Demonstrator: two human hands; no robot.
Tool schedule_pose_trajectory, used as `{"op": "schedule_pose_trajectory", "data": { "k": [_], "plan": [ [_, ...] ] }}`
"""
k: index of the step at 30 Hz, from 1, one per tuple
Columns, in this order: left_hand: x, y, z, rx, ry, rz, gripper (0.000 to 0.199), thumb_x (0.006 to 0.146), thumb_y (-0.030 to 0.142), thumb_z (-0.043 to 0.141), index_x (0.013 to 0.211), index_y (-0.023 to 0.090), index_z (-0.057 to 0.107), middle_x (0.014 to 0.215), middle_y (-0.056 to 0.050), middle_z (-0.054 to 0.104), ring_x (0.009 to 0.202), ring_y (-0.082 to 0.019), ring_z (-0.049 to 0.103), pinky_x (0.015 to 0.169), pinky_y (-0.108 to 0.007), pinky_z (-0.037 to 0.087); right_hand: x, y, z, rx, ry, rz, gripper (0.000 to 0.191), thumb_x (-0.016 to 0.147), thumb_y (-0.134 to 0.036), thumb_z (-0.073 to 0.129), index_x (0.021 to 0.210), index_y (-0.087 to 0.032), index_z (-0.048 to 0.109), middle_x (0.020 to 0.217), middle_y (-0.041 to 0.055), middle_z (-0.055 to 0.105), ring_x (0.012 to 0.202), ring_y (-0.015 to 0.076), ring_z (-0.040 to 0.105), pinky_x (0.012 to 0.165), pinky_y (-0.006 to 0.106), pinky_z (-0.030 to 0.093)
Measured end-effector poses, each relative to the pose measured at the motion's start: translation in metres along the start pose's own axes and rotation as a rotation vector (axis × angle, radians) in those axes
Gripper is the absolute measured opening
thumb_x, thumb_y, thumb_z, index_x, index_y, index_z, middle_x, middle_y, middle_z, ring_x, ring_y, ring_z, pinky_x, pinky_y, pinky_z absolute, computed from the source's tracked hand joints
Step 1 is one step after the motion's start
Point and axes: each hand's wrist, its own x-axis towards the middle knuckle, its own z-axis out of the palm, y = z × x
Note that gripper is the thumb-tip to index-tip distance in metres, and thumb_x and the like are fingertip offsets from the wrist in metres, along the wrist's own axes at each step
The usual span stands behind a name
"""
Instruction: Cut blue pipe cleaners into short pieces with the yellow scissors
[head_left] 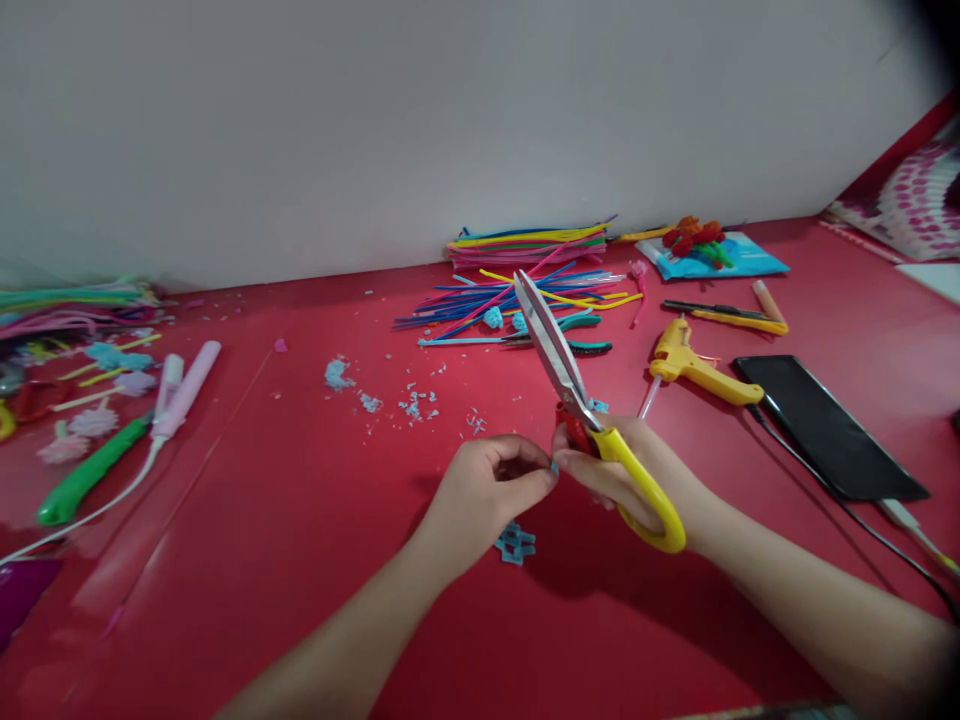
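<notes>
In the middle of the head view, my right hand (637, 460) holds scissors (553, 345) with one yellow and one red handle loop. Their blades point up and away, nearly closed together. The fingertips of my left hand (480, 500) are pinched on a tiny blue piece (554, 467), close against my right fingertips. Part of that piece is hidden by the fingers. Below, on the red table, lie flat light blue cut pieces (514, 543). Small blue clippings (414, 405) are scattered beyond my left hand, beside a blue fluffy clump (338, 374).
Pipe cleaners (525, 245) and teal-handled pliers (589, 348) lie at the back. To the right are a yellow glue gun (694, 365), a black phone (829, 425) and cables. A pink corded tool (191, 385) and a green handle (94, 470) sit left. A wall (375, 130) stands behind.
</notes>
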Motion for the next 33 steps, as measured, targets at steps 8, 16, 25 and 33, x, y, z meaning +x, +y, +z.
{"op": "schedule_pose_trajectory", "data": {
  "k": [8, 16, 25, 33],
  "plan": [
    [0.004, 0.0, -0.011, -0.199, 0.406, 0.122, 0.009, 0.062, 0.02, 0.065, 0.067, 0.015, 0.059, 0.059, 0.004, 0.053, 0.051, -0.005, 0.043, 0.048, -0.017, 0.033, -0.003, 0.001, -0.01, -0.712, 0.188, -0.121, 0.038, 0.066, -0.058, 0.049, 0.07, -0.02, 0.046, 0.052, -0.0036, 0.046, 0.045, 0.0093, 0.04, 0.043, 0.022, 0.023],
    [0.003, 0.0, -0.021, -0.335, 0.494, 0.203, 0.005, 0.067, 0.018, 0.059, 0.072, 0.017, 0.06, 0.053, 0.005, 0.047, 0.047, -0.004, 0.038, 0.042, -0.016, 0.029, -0.003, 0.015, 0.0, -1.085, 0.135, -0.126, 0.035, 0.075, -0.056, 0.037, 0.077, -0.021, 0.042, 0.062, 0.001, 0.056, 0.053, 0.0169, 0.053, 0.046, 0.025, 0.021],
    [0.003, 0.005, -0.022, -0.411, 0.506, 0.174, 0.002, 0.065, 0.016, 0.059, 0.066, 0.016, 0.057, 0.053, 0.005, 0.047, 0.045, -0.004, 0.037, 0.041, -0.017, 0.027, -0.004, 0.02, 0.001, -1.12, 0.12, -0.158, 0.029, 0.078, -0.05, 0.038, 0.078, -0.021, 0.04, 0.063, 0.0012, 0.058, 0.055, 0.0184, 0.055, 0.047, 0.026, 0.022],
    [0.003, 0.004, -0.022, -0.432, 0.498, 0.181, 0.001, 0.067, 0.016, 0.058, 0.068, 0.015, 0.058, 0.055, 0.005, 0.047, 0.046, -0.004, 0.037, 0.041, -0.017, 0.027, -0.004, 0.026, 0.001, -1.139, 0.126, -0.198, 0.029, 0.078, -0.048, 0.038, 0.083, -0.02, 0.043, 0.061, 0.0007, 0.058, 0.052, 0.0176, 0.055, 0.046, 0.025, 0.021]
  ]
}}
